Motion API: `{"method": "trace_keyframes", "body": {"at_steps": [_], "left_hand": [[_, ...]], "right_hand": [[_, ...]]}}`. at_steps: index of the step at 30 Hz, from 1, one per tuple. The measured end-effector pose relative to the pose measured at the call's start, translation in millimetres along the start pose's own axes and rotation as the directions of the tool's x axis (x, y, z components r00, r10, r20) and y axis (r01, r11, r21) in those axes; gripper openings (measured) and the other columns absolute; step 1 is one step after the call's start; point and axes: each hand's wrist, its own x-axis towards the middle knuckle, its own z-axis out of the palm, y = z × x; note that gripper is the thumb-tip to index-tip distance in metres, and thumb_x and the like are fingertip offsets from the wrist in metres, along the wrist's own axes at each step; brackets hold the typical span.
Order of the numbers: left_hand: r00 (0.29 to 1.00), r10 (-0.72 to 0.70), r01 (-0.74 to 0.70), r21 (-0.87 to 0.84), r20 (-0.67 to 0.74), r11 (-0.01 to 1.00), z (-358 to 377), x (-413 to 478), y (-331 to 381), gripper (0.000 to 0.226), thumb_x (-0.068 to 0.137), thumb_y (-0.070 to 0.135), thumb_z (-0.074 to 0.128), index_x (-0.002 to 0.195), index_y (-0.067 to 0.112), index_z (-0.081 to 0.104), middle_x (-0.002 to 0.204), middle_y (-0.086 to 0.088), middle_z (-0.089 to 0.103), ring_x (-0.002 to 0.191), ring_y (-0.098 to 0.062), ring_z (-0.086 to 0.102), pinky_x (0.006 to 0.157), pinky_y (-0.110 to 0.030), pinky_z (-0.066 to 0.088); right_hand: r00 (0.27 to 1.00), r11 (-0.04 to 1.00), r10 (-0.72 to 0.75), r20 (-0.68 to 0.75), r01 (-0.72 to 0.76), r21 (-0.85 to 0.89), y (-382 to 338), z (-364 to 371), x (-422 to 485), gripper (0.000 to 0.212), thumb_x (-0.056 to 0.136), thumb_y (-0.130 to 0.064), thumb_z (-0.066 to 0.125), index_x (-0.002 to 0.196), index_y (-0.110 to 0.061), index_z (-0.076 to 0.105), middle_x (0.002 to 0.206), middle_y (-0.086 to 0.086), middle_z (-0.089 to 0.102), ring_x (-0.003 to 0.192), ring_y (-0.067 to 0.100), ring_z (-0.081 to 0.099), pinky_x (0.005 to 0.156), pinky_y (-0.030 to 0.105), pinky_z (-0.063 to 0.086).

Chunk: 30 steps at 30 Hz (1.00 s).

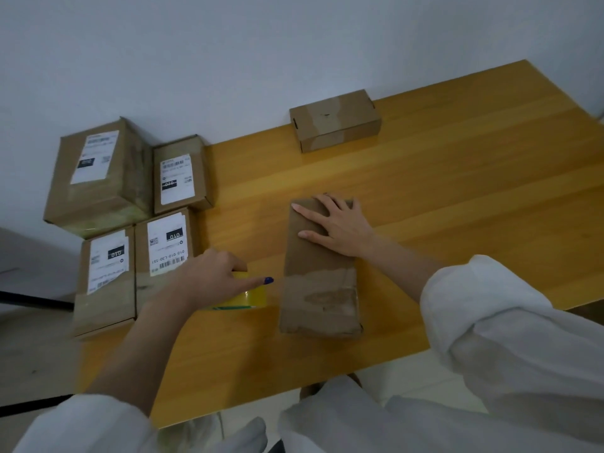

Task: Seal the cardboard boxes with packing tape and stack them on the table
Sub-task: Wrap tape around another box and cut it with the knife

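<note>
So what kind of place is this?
Probably a parcel-packing spot in a white-walled room; home or office, I cannot tell. Brown cardboard boxes with white shipping labels cluster at one end of a yellow wooden table, and the left hand holds a yellowish roll of packing tape.

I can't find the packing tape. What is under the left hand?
A yellow tape roll lies on the table under the left hand, which grips it. Only its near side shows; the hand covers its top and hole.
</note>
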Motion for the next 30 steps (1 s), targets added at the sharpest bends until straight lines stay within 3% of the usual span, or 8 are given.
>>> {"method": "trace_keyframes", "body": {"at_steps": [4, 10, 15, 18, 21, 24, 26, 30], "left_hand": [[1.0, 0.0, -0.001, 0.031, 0.011, 1.0, 9.5, 7.5, -8.9, 0.043, 0.082, 0.07, 0.043, 0.067, 0.031, 0.053, 0.068, 0.001, 0.056, 0.072, -0.017, 0.055, 0.07, -0.036, 0.052], [0.999, -0.035, 0.035, 0.055, 0.013, 0.998, 22.5, 19.4, -12.8, 0.058, 0.085, 0.067, 0.041, 0.112, 0.02, 0.065, 0.083, 0.001, 0.058, 0.08, -0.016, 0.056, 0.075, -0.033, 0.051], [0.998, -0.064, 0.064, 0.0, 0.028, 0.998, 45.3, 30.1, -14.7, 0.065, 0.087, 0.064, 0.043, 0.12, 0.012, 0.063, 0.102, -0.004, 0.066, 0.087, -0.016, 0.058, 0.077, -0.033, 0.052], [0.998, -0.06, 0.055, 0.139, 0.034, 0.989, 47.5, 36.0, -5.5, 0.066, 0.086, 0.069, 0.04, 0.121, 0.017, 0.062, 0.106, -0.003, 0.064, 0.094, -0.018, 0.059, 0.071, -0.03, 0.049], [0.999, -0.023, 0.016, 0.245, 0.025, 0.969, 48.7, 37.0, 6.0, 0.066, 0.087, 0.07, 0.036, 0.118, 0.018, 0.064, 0.103, -0.002, 0.066, 0.094, -0.018, 0.06, 0.064, -0.028, 0.041], [1.0, -0.029, 0.03, 0.221, -0.008, 0.975, 51.7, 37.7, 5.2, 0.065, 0.087, 0.07, 0.036, 0.111, 0.018, 0.068, 0.097, -0.001, 0.068, 0.09, -0.018, 0.062, 0.064, -0.028, 0.044], [1.0, -0.027, 0.03, 0.206, -0.016, 0.978, 52.5, 37.6, 4.1, 0.063, 0.088, 0.068, 0.037, 0.106, 0.017, 0.069, 0.088, -0.001, 0.067, 0.084, -0.016, 0.062, 0.061, -0.026, 0.045], [0.999, -0.033, 0.04, 0.209, -0.036, 0.977, 53.9, 37.9, 5.2, 0.063, 0.087, 0.067, 0.038, 0.099, 0.015, 0.072, 0.082, -0.001, 0.066, 0.076, -0.015, 0.06, 0.048, -0.021, 0.035]], "right_hand": [[1.0, 1.0, 0.001, -0.004, -0.001, 0.007, -0.2, -0.4, 0.1, 0.063, 0.09, -0.071, 0.011, 0.147, -0.051, -0.005, 0.158, 0.004, 0.013, 0.143, 0.026, 0.013, 0.105, 0.055, 0.024], [1.0, 1.0, 0.007, 0.005, -0.008, 0.018, -0.3, 0.6, 0.4, 0.064, 0.088, -0.072, 0.008, 0.147, -0.051, -0.004, 0.158, 0.004, 0.013, 0.143, 0.026, 0.014, 0.106, 0.056, 0.024], [1.0, 1.0, 0.007, 0.005, -0.007, 0.01, -2.1, -0.6, 0.1, 0.071, 0.082, -0.074, -0.002, 0.148, -0.05, -0.002, 0.159, 0.005, 0.013, 0.145, 0.027, 0.013, 0.106, 0.058, 0.024], [1.0, 1.0, 0.016, 0.01, -0.016, -0.018, -9.6, -7.4, -3.4, 0.073, 0.082, -0.072, -0.004, 0.15, -0.046, 0.001, 0.161, 0.006, 0.005, 0.148, 0.026, 0.002, 0.108, 0.066, 0.014], [0.99, 0.991, 0.134, -0.043, -0.135, -0.022, -36.9, -11.4, -10.4, 0.063, 0.095, -0.062, 0.012, 0.153, -0.038, 0.005, 0.161, 0.01, -0.012, 0.148, 0.029, -0.012, 0.108, 0.069, -0.004], [0.926, 0.925, 0.354, -0.128, -0.327, 0.193, -84.5, -7.4, -20.8, 0.06, 0.101, -0.051, 0.022, 0.154, -0.03, 0.002, 0.159, 0.014, -0.018, 0.147, 0.03, -0.016, 0.109, 0.065, -0.009], [0.878, 0.875, 0.448, -0.167, -0.391, 0.285, -112.8, 6.0, -28.2, 0.061, 0.101, -0.049, 0.022, 0.154, -0.024, 0.005, 0.159, 0.017, -0.011, 0.148, 0.032, -0.007, 0.11, 0.066, -0.003], [0.827, 0.831, 0.536, -0.169, -0.482, 0.277, -127.9, 22.9, -36.7, 0.064, 0.097, -0.05, 0.021, 0.15, -0.016, 0.031, 0.156, 0.021, 0.021, 0.143, 0.037, 0.026, 0.106, 0.069, 0.025]]}}
